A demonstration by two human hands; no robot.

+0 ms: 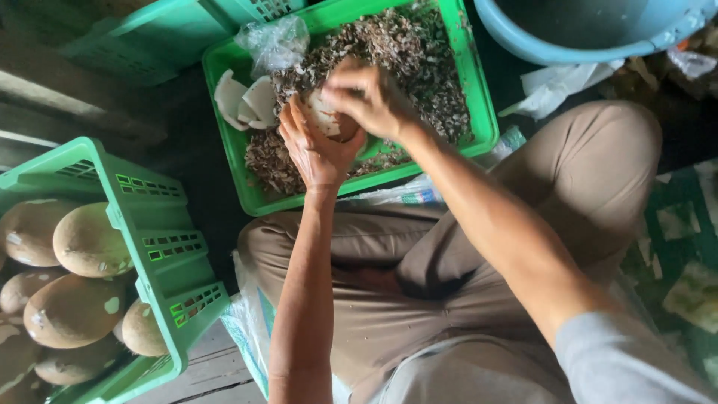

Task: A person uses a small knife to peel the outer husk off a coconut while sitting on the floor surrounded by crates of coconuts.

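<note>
The left hand (318, 146) cups a pale, partly peeled coconut piece (329, 120) from below, its grip closed around the brown underside, while the right hand (370, 97) closes over the top of the same piece, fingers bent tight on it; whether a blade or scraper sits in that right grip I cannot tell, since the fingers hide it. The piece is held just above the green tray (479, 112), which is heaped with brown shavings (419, 60) and carries a few white peeled pieces (243, 101) at its left end beside a crumpled clear bag (277, 41). The likeliest trouble, as I judge it, is a slip: the two hands press against each other across a small, rounded, probably slick piece, so a sudden give could drive the right fingers, or any tool in them, into the left palm. The piece could also pop free and drop into the shavings, dirtying the clean white flesh. The tray rests close against the person's folded legs (389, 254), so a hard push might tip or shove it. To the left, a green crate (149, 239) holds whole brown coconuts (82, 239), well apart from the hands, and a blue tub (553, 45) stands beyond the tray.
</note>
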